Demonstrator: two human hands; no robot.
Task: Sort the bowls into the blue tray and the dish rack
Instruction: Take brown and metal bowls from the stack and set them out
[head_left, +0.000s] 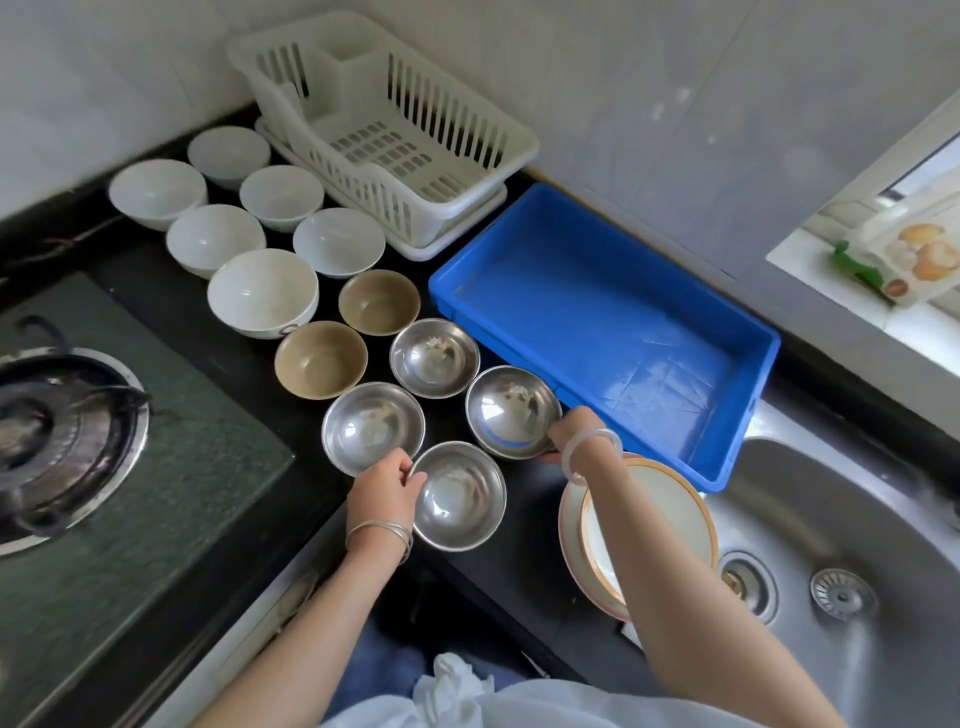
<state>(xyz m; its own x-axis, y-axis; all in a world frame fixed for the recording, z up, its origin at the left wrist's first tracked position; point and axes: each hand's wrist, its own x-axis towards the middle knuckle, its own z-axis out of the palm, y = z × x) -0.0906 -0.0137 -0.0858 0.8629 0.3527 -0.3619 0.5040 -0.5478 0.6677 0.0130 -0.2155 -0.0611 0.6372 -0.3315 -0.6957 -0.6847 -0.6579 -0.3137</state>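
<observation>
L hand (382, 491): fingers pinch rim of nearest steel bowl (460, 499), left of blue tray (597, 322).
R hand (571, 428): fingers grasp rim of 2nd steel bowl (511, 410), just beside blue tray.

Nothing readable here, honestly. The packet (914, 254) on the windowsill (815, 265) has printed pictures, but any lettering is too blurry. The dark mark low on the big white bowl (262, 291) is too small to make out.
</observation>
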